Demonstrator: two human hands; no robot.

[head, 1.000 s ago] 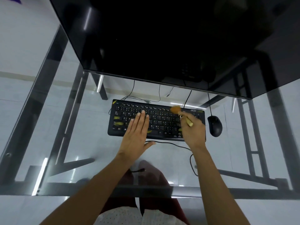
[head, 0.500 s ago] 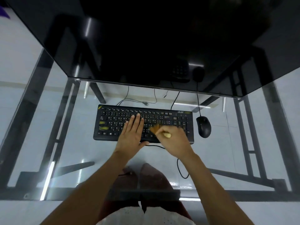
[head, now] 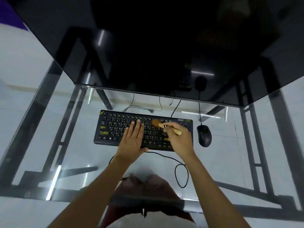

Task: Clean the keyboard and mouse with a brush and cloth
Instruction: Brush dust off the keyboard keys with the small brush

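Table (head: 49, 137): glass top, lower frame; cable loop lies near edge, centre-right.
L hand (head: 133, 140): flat, fingers straight, pressing down mid keyboard (head: 115, 129) to steady it. Same spot as 1 s ago.
R hand (head: 180, 140): fingers curled round brush (head: 166, 126) handle; bristles on upper keys, right of centre.
Change: half a sec ago bristles were low, near front edge; now up at top rows. Sweep stroke, keyboard pass ongoing.
Mouse (head: 204, 135): right of keyboard, untouched.
Cloth: not seen.
Monitor (head: 148, 46): dark, upper frame.
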